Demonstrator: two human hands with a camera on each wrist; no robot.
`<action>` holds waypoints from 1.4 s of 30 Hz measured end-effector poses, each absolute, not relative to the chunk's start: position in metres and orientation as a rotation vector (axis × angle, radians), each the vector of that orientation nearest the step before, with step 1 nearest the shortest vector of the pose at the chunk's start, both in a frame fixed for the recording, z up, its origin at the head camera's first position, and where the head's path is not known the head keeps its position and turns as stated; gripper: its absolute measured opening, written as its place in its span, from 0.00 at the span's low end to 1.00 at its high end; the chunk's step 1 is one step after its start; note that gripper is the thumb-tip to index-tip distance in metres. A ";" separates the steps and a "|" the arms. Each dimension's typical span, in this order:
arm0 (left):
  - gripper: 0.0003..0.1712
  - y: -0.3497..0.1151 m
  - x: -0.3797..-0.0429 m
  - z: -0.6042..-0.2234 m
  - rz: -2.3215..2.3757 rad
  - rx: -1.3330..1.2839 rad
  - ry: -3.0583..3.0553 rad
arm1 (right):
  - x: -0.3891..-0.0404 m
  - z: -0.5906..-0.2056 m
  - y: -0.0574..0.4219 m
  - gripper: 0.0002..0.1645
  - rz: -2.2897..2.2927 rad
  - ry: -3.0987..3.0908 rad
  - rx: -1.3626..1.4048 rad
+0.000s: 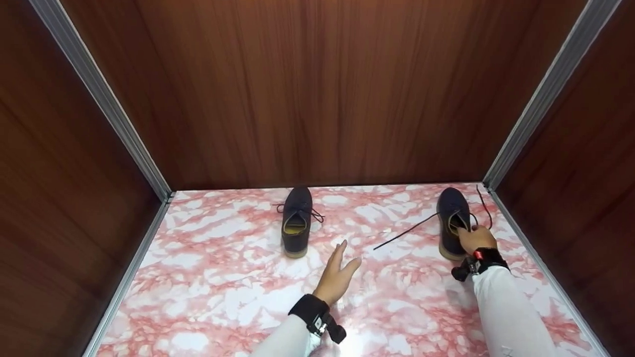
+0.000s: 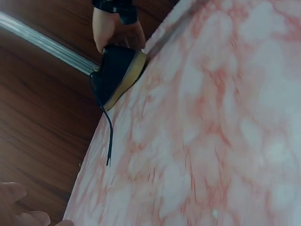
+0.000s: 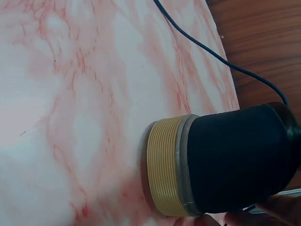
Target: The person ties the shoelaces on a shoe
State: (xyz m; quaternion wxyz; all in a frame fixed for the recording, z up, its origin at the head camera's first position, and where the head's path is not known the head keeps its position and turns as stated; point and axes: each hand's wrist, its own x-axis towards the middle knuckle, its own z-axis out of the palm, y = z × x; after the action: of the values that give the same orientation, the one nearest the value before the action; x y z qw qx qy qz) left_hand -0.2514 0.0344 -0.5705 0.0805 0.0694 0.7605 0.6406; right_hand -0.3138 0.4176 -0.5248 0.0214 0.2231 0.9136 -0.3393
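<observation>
A dark navy lace-up shoe (image 1: 452, 199) with a tan sole stands at the right, toe toward the back wall. My right hand (image 1: 477, 240) grips its right side near the heel, by the collar. In the right wrist view the heel of that shoe (image 3: 235, 160) fills the lower right, with fingertips (image 3: 277, 207) along its side. One untied lace (image 1: 407, 232) stretches left over the surface, another lies to the right of the shoe. My left hand (image 1: 336, 278) is held over the middle with fingers extended and thumb apart, holding nothing.
A matching shoe (image 1: 297, 201) with its lace tied in a bow stands left of centre, toe to the back. The pink-and-white marbled surface (image 1: 223, 297) is bounded by brown wood-grain panels (image 1: 317, 99) and grey metal corner strips (image 1: 540, 89).
</observation>
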 end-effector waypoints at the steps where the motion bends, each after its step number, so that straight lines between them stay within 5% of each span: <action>1: 0.43 0.037 -0.252 -0.570 1.939 0.195 2.244 | -0.313 -0.525 0.418 0.43 -1.040 2.836 0.698; 21: 0.45 0.057 -0.261 -0.573 2.250 -0.140 1.660 | -0.314 -0.542 0.407 0.29 -1.052 3.027 0.700; 42: 0.44 0.057 -0.255 -0.571 2.231 -0.086 1.601 | -0.278 -0.515 0.305 0.26 -1.497 2.899 0.258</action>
State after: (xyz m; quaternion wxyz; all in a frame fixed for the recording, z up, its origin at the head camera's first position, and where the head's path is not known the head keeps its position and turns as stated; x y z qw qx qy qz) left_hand -0.2549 0.0572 -0.5713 0.1959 -0.0305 0.5715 0.7963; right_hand -0.2776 0.3047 -0.5152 -0.0658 0.0785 0.8838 -0.4564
